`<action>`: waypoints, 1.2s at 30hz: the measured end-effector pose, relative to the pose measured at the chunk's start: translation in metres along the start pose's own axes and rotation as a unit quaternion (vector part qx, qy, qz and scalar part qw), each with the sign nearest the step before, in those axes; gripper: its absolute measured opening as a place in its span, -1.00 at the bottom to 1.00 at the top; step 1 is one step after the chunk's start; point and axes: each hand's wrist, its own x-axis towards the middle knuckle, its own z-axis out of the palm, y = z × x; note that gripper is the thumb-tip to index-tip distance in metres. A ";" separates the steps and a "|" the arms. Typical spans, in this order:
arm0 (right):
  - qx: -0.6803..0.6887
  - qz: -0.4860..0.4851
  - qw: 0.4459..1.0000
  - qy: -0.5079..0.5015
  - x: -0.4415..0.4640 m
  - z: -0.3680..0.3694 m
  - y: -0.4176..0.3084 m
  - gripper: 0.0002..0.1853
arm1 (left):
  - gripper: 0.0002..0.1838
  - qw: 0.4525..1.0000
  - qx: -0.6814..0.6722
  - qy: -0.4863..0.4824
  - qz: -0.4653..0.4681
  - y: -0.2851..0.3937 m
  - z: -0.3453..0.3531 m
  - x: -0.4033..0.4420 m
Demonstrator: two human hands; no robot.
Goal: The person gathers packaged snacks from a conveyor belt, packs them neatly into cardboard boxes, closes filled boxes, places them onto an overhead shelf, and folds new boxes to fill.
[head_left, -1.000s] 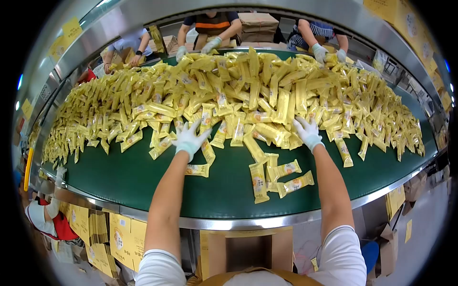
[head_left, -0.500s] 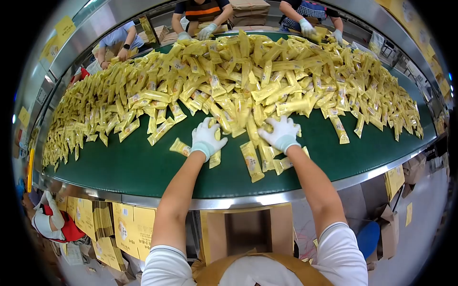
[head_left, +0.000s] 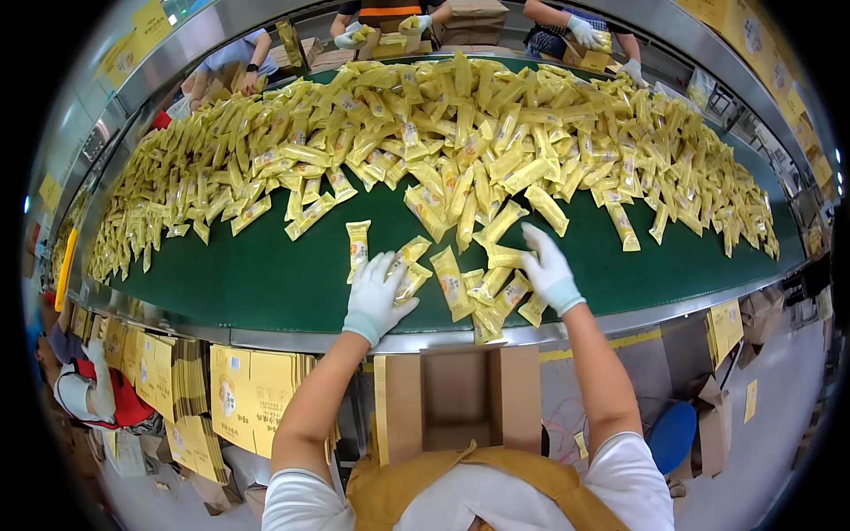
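Yellow wrapped snack packets [head_left: 452, 281] lie loosely together near the front edge of a green belt [head_left: 266, 265]. At their left side my gloved left hand [head_left: 375, 299] rests with its fingers stretched out, touching packets. One packet [head_left: 358, 244] stands just beyond its fingertips. My gloved right hand [head_left: 549, 270] is at the right side of the group, fingers extended against a packet [head_left: 505, 257]. Neither hand is closed round anything. A large heap of the same packets [head_left: 354, 133] spreads over the far half of the belt.
Below the belt's metal edge [head_left: 266, 340] stands an open cardboard box [head_left: 522, 398] in front of my body. Flattened yellow cartons [head_left: 252, 398] are stacked at the left. Co-workers' gloved hands [head_left: 584, 34] handle packets across the belt. A blue stool [head_left: 671, 440] is at lower right.
Both hands have come nearer to the front edge, and several packets between them have been drawn away from the heap. A co-worker opposite has lifted packets in both hands.
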 end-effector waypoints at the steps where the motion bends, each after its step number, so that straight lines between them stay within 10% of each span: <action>1: -0.081 0.024 0.996 -0.004 -0.004 -0.018 -0.002 -0.57 | -0.21 1.000 -0.002 0.010 -0.011 0.004 -0.005 -0.004; 3: -0.141 0.068 0.985 -0.070 -0.011 -0.039 -0.002 -0.83 | -0.20 0.997 -0.001 -0.065 -0.050 0.014 -0.007 -0.007; 6: -0.303 -0.128 0.928 -0.173 -0.043 -0.039 0.021 -0.67 | -0.28 0.992 0.004 -0.091 -0.093 0.018 0.006 -0.008; 13: -0.404 -0.075 0.874 -0.257 -0.064 -0.075 -0.007 -0.63 | -0.54 0.966 -0.131 -0.210 -0.071 0.019 -0.037 0.016; 17: -0.205 -0.096 0.955 -0.192 -0.042 -0.088 -0.067 -0.69 | -0.55 0.971 -0.145 -0.142 0.130 0.024 -0.041 0.042; 22: -0.168 -0.243 0.929 -0.224 -0.039 -0.013 -0.040 -0.75 | -0.51 0.955 -0.055 -0.078 0.280 0.036 0.027 0.062; 28: -0.240 -0.093 0.884 -0.391 -0.021 -0.040 -0.054 -0.67 | -0.61 0.967 -0.082 -0.232 0.067 0.037 -0.028 0.049; 32: -0.176 -0.019 0.956 -0.233 0.011 -0.074 -0.083 -0.54 | -0.56 0.986 -0.096 -0.061 -0.118 0.017 -0.040 0.045; 36: -0.233 -0.079 0.942 -0.229 0.048 -0.032 -0.018 -0.46 | -0.56 0.967 -0.011 -0.127 -0.222 -0.007 -0.010 0.073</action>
